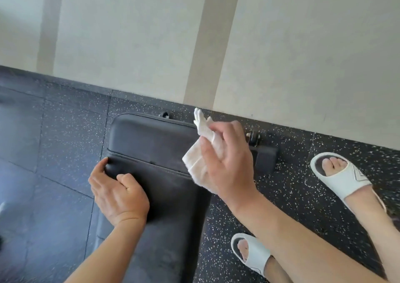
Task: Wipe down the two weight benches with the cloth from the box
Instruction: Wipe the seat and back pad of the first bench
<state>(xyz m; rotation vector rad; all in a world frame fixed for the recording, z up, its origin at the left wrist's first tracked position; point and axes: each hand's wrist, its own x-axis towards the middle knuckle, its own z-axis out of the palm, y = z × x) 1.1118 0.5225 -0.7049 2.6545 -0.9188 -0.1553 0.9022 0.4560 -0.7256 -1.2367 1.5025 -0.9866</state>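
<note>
- Speckled black rubber flooring [249, 222] runs under everything, meeting a pale wall [303, 55] at the far edge.
- Nearest the camera, two feet in white slides [344, 178] stand on the floor to the right of a black padded weight bench [164, 187], which stretches away toward the wall.
- On the bench's left edge the left hand [118, 193] rests with fingers curled over the side of the pad and the thumb on top, gripping it at the seam between the long pad and the shorter end pad [151, 135].
- Further out, the right hand [225, 159] is raised over the bench's right side, holding the white cloth [200, 159] bunched between thumb and fingers; one corner sticks up past the fingertips. Whether the cloth touches the pad at this instant cannot be told; it looks lifted just clear.
- Beyond the end pad, the bench's dark frame and a bolt [254, 137] sit close to the wall.
- Progress, as a judgement: the cloth is out of the box and in hand, and work is on this bench, around its far end. No wet streaks show, so how much has been wiped is unclear.
- A second bench and the box are out of view; that bench presumably remains.
</note>
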